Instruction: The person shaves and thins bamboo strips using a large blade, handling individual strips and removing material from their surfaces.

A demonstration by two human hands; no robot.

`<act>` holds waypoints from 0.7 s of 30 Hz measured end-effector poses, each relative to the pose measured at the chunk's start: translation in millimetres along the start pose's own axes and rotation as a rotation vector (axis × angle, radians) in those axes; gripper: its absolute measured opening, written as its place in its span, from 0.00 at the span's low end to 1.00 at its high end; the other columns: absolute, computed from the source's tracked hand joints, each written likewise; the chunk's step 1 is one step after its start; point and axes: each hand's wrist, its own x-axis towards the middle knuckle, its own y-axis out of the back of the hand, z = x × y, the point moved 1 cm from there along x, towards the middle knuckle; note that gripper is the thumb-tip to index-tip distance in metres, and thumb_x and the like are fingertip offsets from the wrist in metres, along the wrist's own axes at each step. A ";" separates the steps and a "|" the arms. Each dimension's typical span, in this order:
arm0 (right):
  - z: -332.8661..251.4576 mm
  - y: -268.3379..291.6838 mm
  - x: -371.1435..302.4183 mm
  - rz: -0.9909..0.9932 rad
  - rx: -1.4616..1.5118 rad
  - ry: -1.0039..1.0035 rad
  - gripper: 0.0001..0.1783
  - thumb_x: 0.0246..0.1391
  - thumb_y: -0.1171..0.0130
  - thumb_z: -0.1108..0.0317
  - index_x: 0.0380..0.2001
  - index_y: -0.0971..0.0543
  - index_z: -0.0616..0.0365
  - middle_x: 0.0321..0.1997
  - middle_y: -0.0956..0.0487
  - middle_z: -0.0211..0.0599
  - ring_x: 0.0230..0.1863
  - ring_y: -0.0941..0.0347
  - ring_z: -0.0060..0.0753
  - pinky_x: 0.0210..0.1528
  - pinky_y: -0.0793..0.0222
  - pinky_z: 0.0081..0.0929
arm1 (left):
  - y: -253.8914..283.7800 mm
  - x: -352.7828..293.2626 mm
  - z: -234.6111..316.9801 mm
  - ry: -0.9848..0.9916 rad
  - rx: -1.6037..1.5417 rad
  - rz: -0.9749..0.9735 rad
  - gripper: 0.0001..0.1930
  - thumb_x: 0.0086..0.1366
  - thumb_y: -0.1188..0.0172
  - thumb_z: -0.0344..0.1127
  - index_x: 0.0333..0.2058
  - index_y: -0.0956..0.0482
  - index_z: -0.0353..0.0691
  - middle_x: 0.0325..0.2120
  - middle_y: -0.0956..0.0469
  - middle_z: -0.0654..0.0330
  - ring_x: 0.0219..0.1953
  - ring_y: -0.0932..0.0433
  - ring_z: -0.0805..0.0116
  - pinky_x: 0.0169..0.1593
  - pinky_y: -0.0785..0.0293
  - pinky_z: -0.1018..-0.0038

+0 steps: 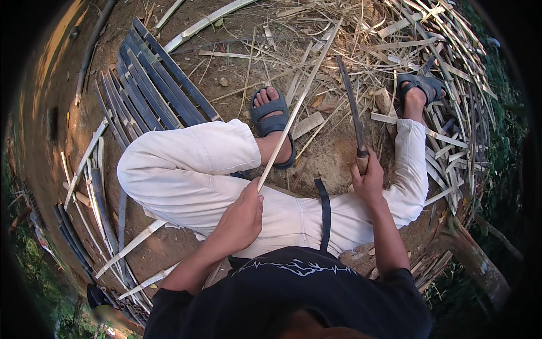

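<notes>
From my distant seat, I see the pale strip [302, 101] slanting forward past a sandal [270, 107], the left hand [243, 217] closed round it. The right hand [368, 176] is wrapped round the knife [354, 107], apart from the strip. I'd steady the strip and angle the edge away from both legs [186, 152] (loose slats [454, 141] heap up at right).
</notes>
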 end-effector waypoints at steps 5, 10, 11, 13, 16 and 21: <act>-59.8 13.2 11.5 -0.228 -0.243 0.454 0.26 0.42 0.31 0.64 0.45 0.27 0.59 0.31 0.25 0.44 0.31 0.23 0.48 0.32 0.29 0.42 | -7.9 -3.5 7.6 0.069 0.049 -0.009 0.16 0.74 0.58 0.31 0.55 0.39 0.27 0.36 0.26 0.31 0.39 0.25 0.31 0.43 0.32 0.46; -48.3 6.5 34.4 -0.287 -0.276 0.408 0.19 0.43 0.30 0.63 0.32 0.28 0.56 0.27 0.22 0.44 0.28 0.22 0.51 0.31 0.28 0.44 | -12.4 -10.9 5.5 0.156 -0.054 -0.022 0.13 0.74 0.57 0.31 0.53 0.36 0.32 0.25 0.27 0.39 0.30 0.26 0.36 0.36 0.33 0.53; -43.4 7.0 47.8 -0.286 -0.288 0.348 0.18 0.43 0.30 0.62 0.31 0.29 0.56 0.27 0.22 0.44 0.28 0.22 0.52 0.31 0.28 0.45 | -13.3 -12.9 4.4 0.152 -0.047 -0.014 0.12 0.75 0.57 0.32 0.52 0.35 0.33 0.24 0.27 0.40 0.29 0.26 0.38 0.36 0.33 0.54; -36.6 8.8 63.3 -0.284 -0.308 0.291 0.17 0.44 0.31 0.62 0.30 0.29 0.56 0.27 0.21 0.45 0.29 0.22 0.53 0.31 0.27 0.46 | -17.4 -11.2 3.6 0.127 -0.041 0.005 0.12 0.75 0.57 0.32 0.52 0.34 0.33 0.22 0.29 0.42 0.27 0.27 0.42 0.34 0.33 0.56; -34.8 8.9 65.1 -0.317 -0.305 0.322 0.17 0.45 0.31 0.61 0.31 0.28 0.56 0.27 0.21 0.46 0.29 0.22 0.54 0.32 0.27 0.47 | -21.7 -11.8 2.3 0.154 -0.100 -0.012 0.12 0.75 0.57 0.33 0.52 0.33 0.35 0.18 0.33 0.50 0.21 0.31 0.57 0.31 0.35 0.63; -18.9 8.7 78.9 -0.321 -0.378 0.289 0.16 0.46 0.32 0.61 0.32 0.28 0.56 0.27 0.20 0.46 0.30 0.21 0.55 0.33 0.26 0.46 | -23.4 -19.1 -6.7 0.230 -0.188 -0.055 0.12 0.77 0.57 0.35 0.51 0.30 0.37 0.19 0.38 0.65 0.23 0.40 0.76 0.29 0.38 0.74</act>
